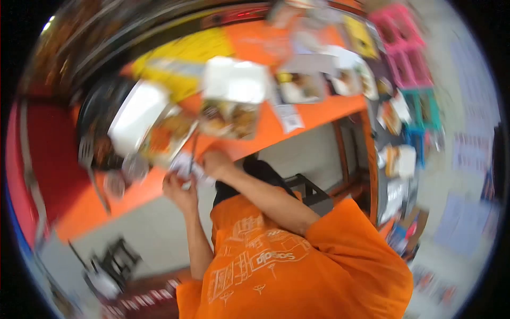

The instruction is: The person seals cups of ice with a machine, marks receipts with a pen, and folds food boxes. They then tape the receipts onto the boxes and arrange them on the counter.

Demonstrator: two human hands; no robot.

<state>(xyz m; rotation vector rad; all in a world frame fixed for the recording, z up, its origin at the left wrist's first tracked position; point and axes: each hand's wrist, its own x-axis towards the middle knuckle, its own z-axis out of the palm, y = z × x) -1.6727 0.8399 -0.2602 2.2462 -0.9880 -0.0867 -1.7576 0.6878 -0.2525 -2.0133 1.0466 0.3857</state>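
Note:
In the head view, my left hand (179, 192) is closed on a small whitish packet (186, 164) at the front edge of the orange table. My right hand (217, 164) is right beside it, its fingers curled and blurred, and I cannot make out what they hold. A thin dark stick-like thing (193, 142) rises by the packet. Just beyond my hands are two open white takeaway boxes: the left box (139, 114) holds orange and brown food, and the right box (234, 80) holds brown fried pieces.
Clear plastic cups (135, 167) and a slotted spatula (86, 151) lie on the left. More open food boxes (302, 87) line the table (324, 109) to the right. Pink baskets (401, 45) and a teal basket (423, 109) stand farther right. A black stool (311, 194) is under the table.

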